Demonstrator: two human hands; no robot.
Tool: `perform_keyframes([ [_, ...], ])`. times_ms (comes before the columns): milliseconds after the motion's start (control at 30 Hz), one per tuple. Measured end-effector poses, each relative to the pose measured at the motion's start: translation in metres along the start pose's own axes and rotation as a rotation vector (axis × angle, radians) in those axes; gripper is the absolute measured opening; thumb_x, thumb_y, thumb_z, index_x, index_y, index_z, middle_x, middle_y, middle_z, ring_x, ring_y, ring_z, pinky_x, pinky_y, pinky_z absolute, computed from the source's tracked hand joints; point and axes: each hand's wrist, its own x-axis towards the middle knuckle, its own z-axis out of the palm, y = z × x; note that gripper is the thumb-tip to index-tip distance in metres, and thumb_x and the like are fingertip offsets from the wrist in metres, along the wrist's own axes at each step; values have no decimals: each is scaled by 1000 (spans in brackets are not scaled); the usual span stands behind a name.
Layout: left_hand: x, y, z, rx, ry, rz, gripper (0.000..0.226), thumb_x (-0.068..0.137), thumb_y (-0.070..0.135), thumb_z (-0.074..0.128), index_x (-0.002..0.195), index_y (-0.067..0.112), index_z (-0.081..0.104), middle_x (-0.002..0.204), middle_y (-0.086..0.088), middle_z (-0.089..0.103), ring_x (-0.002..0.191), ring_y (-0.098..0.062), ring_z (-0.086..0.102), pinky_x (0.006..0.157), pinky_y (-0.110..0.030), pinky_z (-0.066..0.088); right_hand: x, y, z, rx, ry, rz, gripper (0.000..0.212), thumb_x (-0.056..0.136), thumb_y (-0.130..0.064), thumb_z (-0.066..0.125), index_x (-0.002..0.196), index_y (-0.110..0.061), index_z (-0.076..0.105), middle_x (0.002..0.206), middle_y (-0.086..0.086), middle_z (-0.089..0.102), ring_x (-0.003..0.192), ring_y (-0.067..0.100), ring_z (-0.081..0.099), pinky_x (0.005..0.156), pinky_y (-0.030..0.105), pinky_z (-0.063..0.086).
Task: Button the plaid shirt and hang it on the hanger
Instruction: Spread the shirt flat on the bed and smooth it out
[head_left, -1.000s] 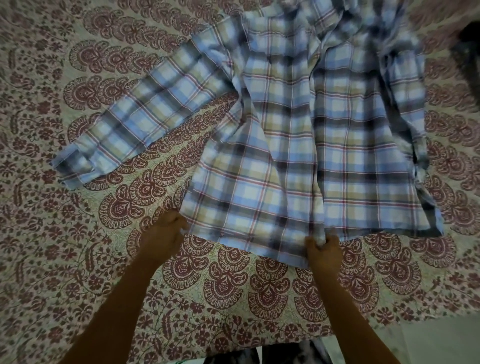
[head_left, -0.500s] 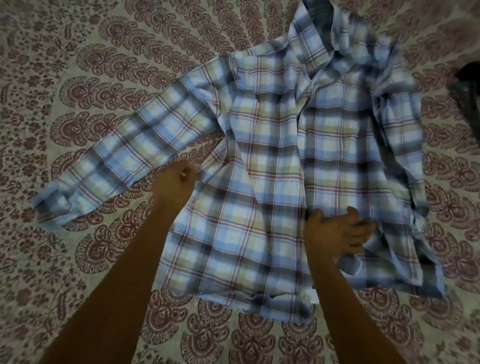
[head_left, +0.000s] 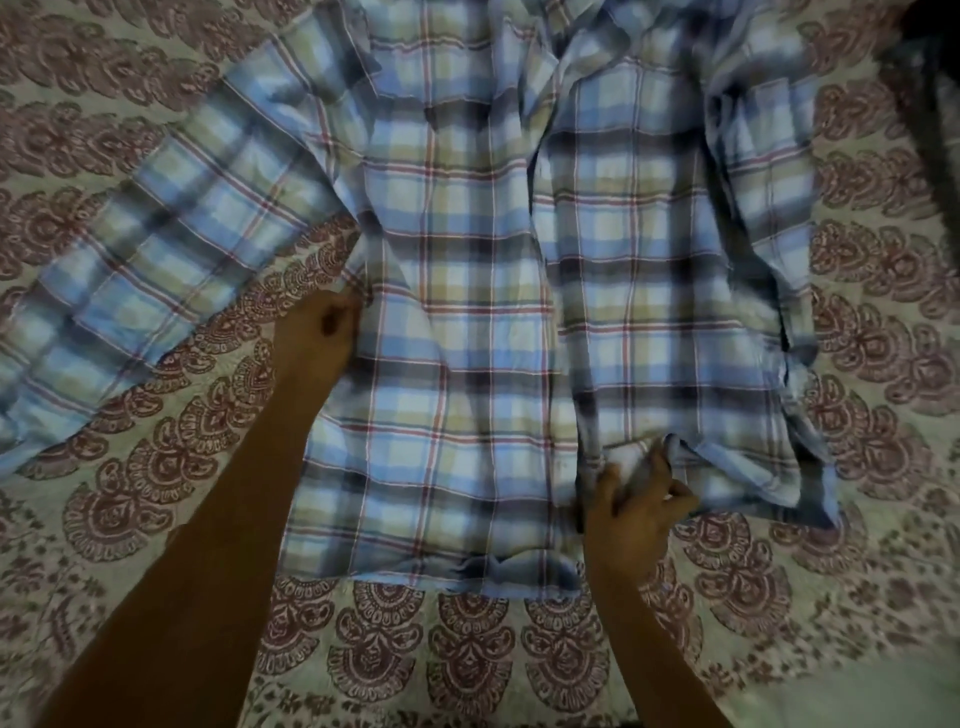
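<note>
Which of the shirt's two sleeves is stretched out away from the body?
The sleeve on the person's left, spread diagonally across the patterned bedspread beyond the left hand. The other sleeve lies folded down along the plaid shirt's right side.

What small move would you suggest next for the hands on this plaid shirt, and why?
Probably the right hand should pull the bunched front edge it pinches flat against the other panel, while the left hand holds the plaid shirt by its side. The fronts lie unaligned; no buttons show.
</note>
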Motion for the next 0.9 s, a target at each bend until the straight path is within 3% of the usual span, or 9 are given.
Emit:
perform_keyframes([
  [67,-8,-3,1,-32,-14,-33,21,88,9,51,103,10,66,99,-18,68,92,-33,61,82,-34,45,-14,6,0,-19,-7,65,70,86,-53,38,133,-1,42,123,31,38,82,44,55,60,39,44],
  [167,-16,1,-5,5,-50,-51,23,88,7,50,106,8,65,103,-21,67,96,-36,60,86,-36,44,-32,4,1,-33,18,164,76,84,-55,41,132,3,43,123,33,41,97,47,51,77,48,47],
  [300,-23,8,-14,9,-79,-51,22,87,6,53,104,5,66,109,-19,65,103,-34,58,87,-31,41,-39,-11,2,-19,64,412,65,81,-35,62,135,-7,40,146,25,26,130,45,30,103,54,27],
  [400,-24,5,-19,-33,-67,-74,21,85,7,54,101,8,67,107,-17,67,101,-33,60,88,-33,46,-40,-28,5,-9,155,122,59,78,-43,44,126,-9,43,141,25,33,125,45,37,98,57,34],
  [533,-15,3,-26,-104,-26,-103,23,84,3,50,95,11,68,99,-14,68,84,-32,63,68,-24,51,-20,-74,22,131,169,-109,43,74,-23,54,113,-3,55,133,26,41,120,43,41,96,52,35],
  [600,-6,4,-29,-102,9,-103,22,84,3,50,91,14,68,104,-12,68,91,-31,62,75,-25,48,-4,-100,31,151,129,-157,45,70,-16,57,113,-1,56,130,25,46,118,45,44,95,53,35],
  [700,13,7,-39,-149,74,-98,19,84,4,52,89,15,67,104,-14,67,94,-34,62,82,-38,52,25,-139,43,165,67,-253,50,72,-23,55,117,-2,55,125,22,50,120,42,43,97,52,33],
  [800,49,10,-50,-58,211,-82,21,88,10,51,103,11,65,114,-18,60,99,-35,59,79,-31,45,54,-182,57,135,21,-416,48,75,-25,53,117,-3,56,122,22,53,118,41,45,97,52,36],
  [900,89,17,-61,-22,345,-99,35,92,14,49,127,12,47,133,-18,42,108,-37,52,77,-36,42,84,-222,75,134,16,-496,46,75,-24,54,118,-5,55,121,22,54,116,40,47,97,48,35],
])
